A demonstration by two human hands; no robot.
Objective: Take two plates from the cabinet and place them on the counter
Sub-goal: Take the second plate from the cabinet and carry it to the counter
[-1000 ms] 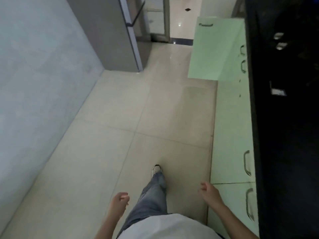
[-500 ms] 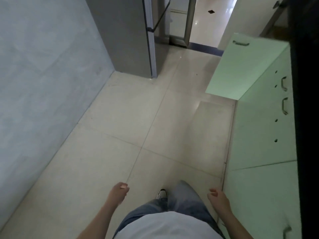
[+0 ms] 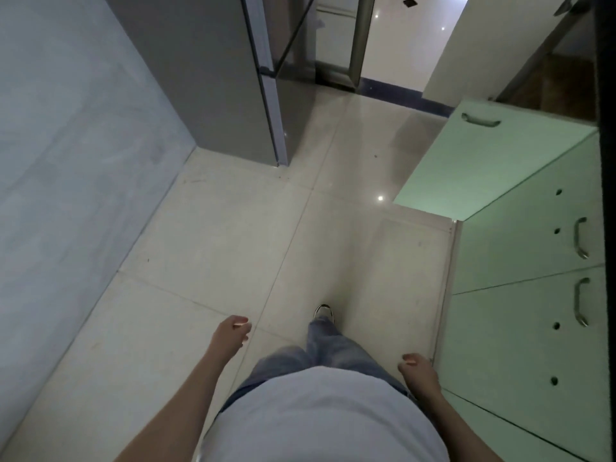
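Beside green cabinet (image 3: 526,295) | door (image 3: 483,161) open, contents hidden | left grip (image 3: 233,331), right grip (image 3: 416,370) released

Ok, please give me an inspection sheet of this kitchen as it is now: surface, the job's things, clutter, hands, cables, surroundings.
Surface: the counter shows only as a dark strip at the right edge; its top cannot be judged.
Job's things: plates, nothing seen; one green cabinet door stands open ahead on the right, and the inside behind it is hidden.
Clutter: nothing seen on the tiled floor.
Hands: left hand and right hand hang loosely curled; both hold nothing.
Cables: nothing seen.
Surroundings: grey refrigerator ahead on the left, grey wall at left, closed green cabinets at right, doorway beyond.
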